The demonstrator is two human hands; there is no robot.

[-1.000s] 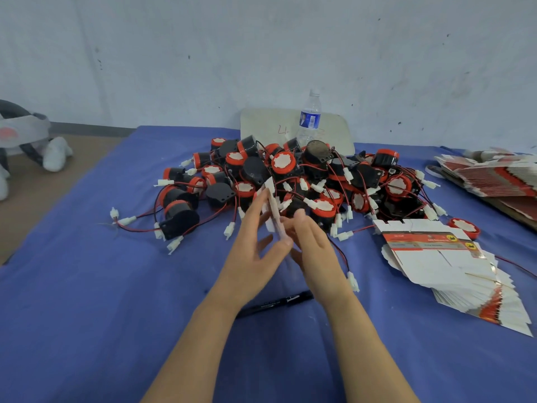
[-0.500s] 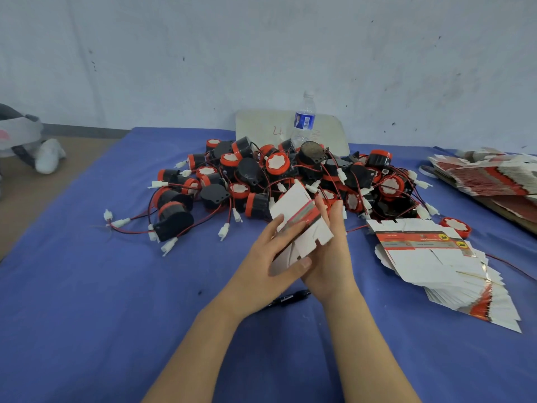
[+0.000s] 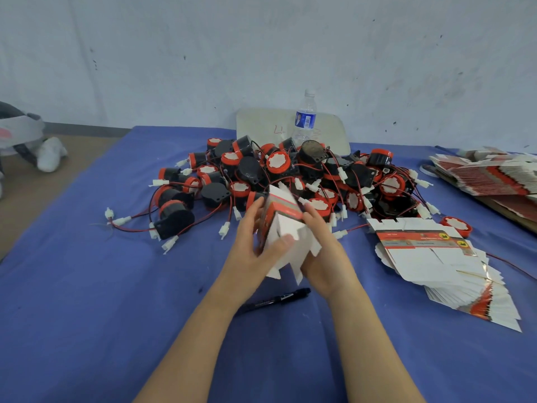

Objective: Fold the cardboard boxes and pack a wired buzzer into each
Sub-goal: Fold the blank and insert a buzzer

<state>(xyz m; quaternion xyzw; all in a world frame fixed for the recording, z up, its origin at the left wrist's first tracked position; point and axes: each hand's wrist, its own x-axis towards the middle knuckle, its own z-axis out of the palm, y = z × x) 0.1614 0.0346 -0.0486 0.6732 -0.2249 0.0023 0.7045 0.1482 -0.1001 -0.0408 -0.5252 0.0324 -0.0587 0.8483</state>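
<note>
Box (image 3: 290, 223): one white cardboard box with a red band, half opened into a tube and held between both hands above the bench, just in front of the buzzer pile. Its lower flaps stand loose and point toward the person.
Left grip (image 3: 252, 245): the left hand is clamped on the left side of the box, with the thumb pressed on the near white face and the fingers curled round the far edge.
Right grip (image 3: 325, 257): the right hand is clamped on the right side of the box, and the fingers are mostly hidden behind it.
Buzzers (image 3: 278, 162): a big heap of black and red wired buzzers lies in the middle of the bench, with red and black wires and white plugs spread out to the left.
Flat boxes (image 3: 430, 257): a fanned stack of unfolded boxes lies to the right of the hands.
Second stack (image 3: 488, 175): more flat boxes lie at the far right edge.
Pen (image 3: 273, 301): a black pen lies on the cloth under the forearms.
Bottle (image 3: 305, 117): a clear water bottle stands upright behind the heap.
Bench (image 3: 87, 286): it is covered with a blue cloth.
</note>
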